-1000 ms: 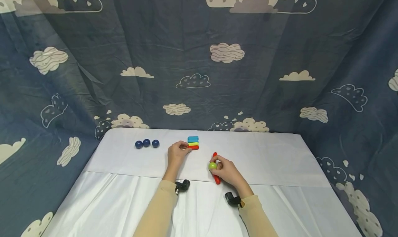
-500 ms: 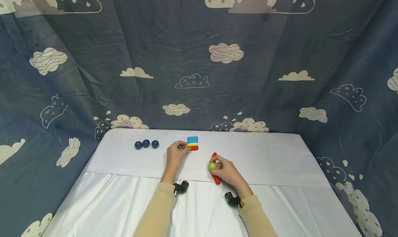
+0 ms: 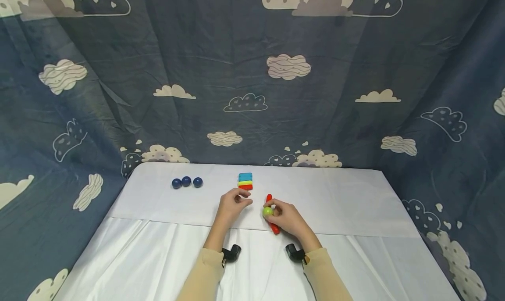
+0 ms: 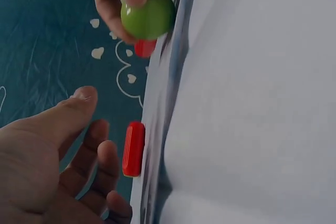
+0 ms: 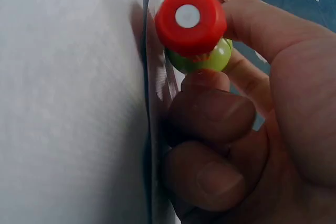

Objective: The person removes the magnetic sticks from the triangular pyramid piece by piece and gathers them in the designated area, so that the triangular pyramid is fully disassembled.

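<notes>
My right hand [image 3: 277,210] grips a red stick [image 3: 273,226] near the middle of the white table [image 3: 355,204]. It holds a green ball [image 3: 268,211] against the stick's side. In the right wrist view the stick's round end [image 5: 190,20] faces the camera, with the green ball [image 5: 210,59] tucked behind it under the thumb. My left hand [image 3: 241,201] hovers just left of the ball, fingers loosely curled and holding nothing. In the left wrist view its fingers [image 4: 100,156] are spread, and the green ball [image 4: 148,15] lies ahead. Behind it stands a stack of blue, yellow and red blocks [image 3: 245,181].
Three dark blue balls [image 3: 186,181] lie in a row at the table's back left. A blue cloud-print cloth [image 3: 252,73] hangs close behind and along both sides. A fold [image 3: 158,223] crosses the tablecloth near me.
My left hand has let go of the block stack and drawn back toward the right hand. The right hand, with stick and ball, has barely moved.
</notes>
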Demonstrator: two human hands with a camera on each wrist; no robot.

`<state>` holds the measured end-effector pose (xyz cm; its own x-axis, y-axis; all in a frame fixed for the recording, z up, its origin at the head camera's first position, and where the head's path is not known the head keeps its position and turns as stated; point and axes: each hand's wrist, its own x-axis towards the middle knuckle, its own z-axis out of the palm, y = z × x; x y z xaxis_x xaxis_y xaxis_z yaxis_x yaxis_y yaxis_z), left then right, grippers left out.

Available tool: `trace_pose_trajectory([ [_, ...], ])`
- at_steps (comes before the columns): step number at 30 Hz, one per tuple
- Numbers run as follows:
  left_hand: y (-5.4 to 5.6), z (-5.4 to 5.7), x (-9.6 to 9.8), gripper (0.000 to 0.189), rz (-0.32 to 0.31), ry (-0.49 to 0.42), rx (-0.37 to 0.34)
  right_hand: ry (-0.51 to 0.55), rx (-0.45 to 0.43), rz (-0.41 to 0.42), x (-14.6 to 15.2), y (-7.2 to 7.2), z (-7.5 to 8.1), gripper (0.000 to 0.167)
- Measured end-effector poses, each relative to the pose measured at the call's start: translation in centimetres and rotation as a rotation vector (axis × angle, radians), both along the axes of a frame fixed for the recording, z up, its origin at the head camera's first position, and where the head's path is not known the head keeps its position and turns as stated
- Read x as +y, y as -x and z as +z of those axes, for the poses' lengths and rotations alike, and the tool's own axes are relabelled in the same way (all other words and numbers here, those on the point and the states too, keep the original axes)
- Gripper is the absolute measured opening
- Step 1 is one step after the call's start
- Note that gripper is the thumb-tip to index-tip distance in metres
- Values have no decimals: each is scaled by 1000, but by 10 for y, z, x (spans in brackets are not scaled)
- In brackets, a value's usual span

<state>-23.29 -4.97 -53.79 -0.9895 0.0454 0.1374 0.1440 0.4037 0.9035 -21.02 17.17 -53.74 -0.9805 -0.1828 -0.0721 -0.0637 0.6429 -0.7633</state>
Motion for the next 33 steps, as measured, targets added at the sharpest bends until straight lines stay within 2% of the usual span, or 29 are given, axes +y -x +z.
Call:
trace_pose_trajectory([
  [5,-10,-4,5,18,-63,14,-7,-29,29,55,-1,-3,0,27],
  [14,-11,-8,5,28,-69,33,-26,-79,80,152,0,-4,2,36],
  [17,-11,-10,3,34,-82,43,-18,-72,75,147,0,-5,4,39],
  [23,-12,-11,-1,40,-105,89,-32,-55,62,119,-1,-4,3,27],
  [33,-11,-9,-2,28,-118,120,-39,-53,81,119,1,-2,1,24],
])
